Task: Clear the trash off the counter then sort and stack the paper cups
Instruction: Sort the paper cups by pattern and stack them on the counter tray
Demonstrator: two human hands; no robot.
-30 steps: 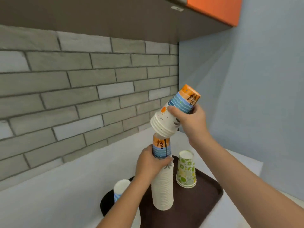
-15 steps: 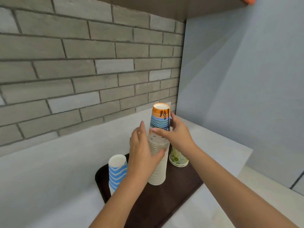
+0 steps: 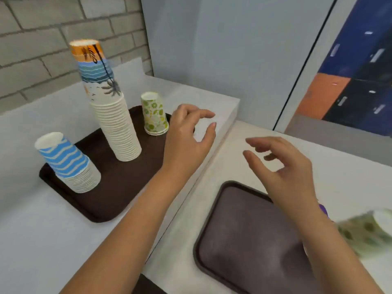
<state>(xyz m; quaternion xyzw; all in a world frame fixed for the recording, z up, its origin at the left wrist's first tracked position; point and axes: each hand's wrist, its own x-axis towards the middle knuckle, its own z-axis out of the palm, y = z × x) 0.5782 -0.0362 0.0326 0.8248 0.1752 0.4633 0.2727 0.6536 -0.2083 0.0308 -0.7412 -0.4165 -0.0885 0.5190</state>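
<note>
Three inverted cup stacks (image 3: pixel 115 128), tallest palm-printed; left grip (image 3: pixel 186 136), right grip (image 3: pixel 284 168) slack, empty.

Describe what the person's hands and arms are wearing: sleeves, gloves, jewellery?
Nothing worn shows: the left hand and right hand are gloveless and ringless, both forearms sleeveless to the frame edge. A purple sliver beside the right wrist is unclear.

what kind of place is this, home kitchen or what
Likely a café or canteen counter: a tall stack of paper cups sits on a brown serving tray, and a second tray lies on the lower counter.
</note>
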